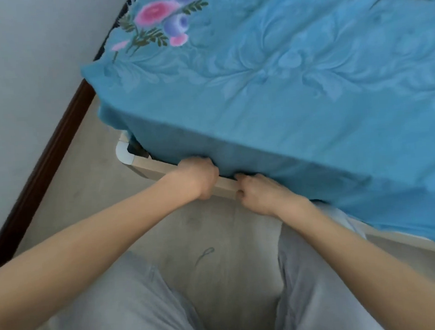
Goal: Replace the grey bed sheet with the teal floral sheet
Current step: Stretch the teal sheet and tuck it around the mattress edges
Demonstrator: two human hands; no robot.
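The bed, with a pale wooden frame and a white rounded guard on its near corner, stands on a light floor beside a wall with a dark skirting board. The teal floral sheet lies spread over the top and hangs down the near side, its lower edge meeting the frame rail; pink and purple flowers are printed near the far corner

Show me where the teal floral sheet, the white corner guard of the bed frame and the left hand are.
teal floral sheet (282, 83): head view, on its flat top surface.
white corner guard (123, 152): head view, on its curved outer face.
left hand (199, 176): head view, on the back of the hand.
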